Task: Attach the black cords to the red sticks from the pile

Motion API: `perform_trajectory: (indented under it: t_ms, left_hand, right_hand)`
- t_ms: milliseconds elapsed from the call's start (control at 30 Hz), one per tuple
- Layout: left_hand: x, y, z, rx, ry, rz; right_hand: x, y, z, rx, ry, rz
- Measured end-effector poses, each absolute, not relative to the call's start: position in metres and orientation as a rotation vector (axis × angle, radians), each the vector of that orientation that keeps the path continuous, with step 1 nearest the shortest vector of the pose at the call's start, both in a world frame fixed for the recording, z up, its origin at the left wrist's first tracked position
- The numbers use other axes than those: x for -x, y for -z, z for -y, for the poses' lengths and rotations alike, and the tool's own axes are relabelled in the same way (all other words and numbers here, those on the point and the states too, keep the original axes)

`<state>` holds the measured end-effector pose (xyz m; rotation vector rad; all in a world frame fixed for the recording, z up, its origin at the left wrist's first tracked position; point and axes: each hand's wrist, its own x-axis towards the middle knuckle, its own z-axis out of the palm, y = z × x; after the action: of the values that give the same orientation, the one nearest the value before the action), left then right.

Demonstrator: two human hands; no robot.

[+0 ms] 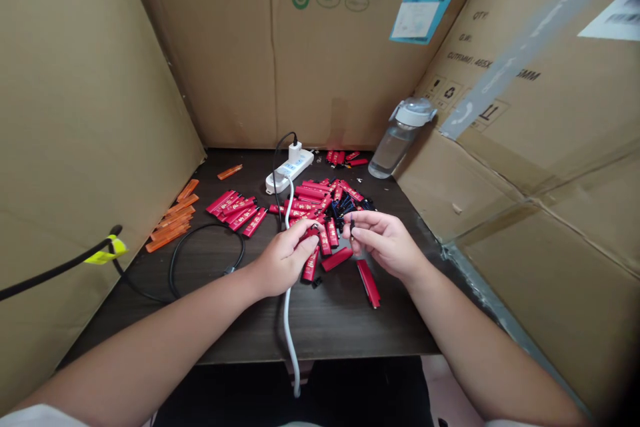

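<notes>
My left hand point(290, 257) is closed in a pinch over the pile, with thumb and forefinger together. A small dark thing shows at its fingertips, too small to name. Between the thumb and fingers of my right hand point(387, 240) is a small black part point(353, 227), held upright. Beneath and behind both hands lies a heap of slim red cases point(310, 193) with gold lettering, several with black ends. Small black parts point(341, 205) are bunched at the heap's right side. One red case point(369, 283) lies apart, nearer the front edge.
A white power strip point(300, 165) with a plugged-in charger stands behind the heap. Its white cord point(287, 320) runs over the front edge. Orange strips point(173, 223) and a black cable point(173, 267) lie left. A water bottle point(397, 143) leans back right. Cardboard walls point(225, 47) enclose the table.
</notes>
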<state>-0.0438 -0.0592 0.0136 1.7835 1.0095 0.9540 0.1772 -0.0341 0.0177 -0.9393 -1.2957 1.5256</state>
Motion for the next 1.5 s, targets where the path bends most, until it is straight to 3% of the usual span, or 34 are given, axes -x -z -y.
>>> perform_trajectory:
  t_ms: [733, 1233, 1500]
  left_hand:
    - [0.045, -0.017, 0.055, -0.999, -0.851, -0.601]
    - [0.040, -0.020, 0.057, -1.012, -0.850, -0.691]
    - [0.032, -0.016, 0.060, -1.237, -0.954, -0.810]
  right_hand:
    - [-0.174, -0.023, 0.035, 1.103, -1.286, 1.443]
    - [-0.175, -0.016, 0.036, 0.976, -1.436, 1.312]
    - [-0.169, -0.026, 0.049, 0.954, -1.083, 1.462]
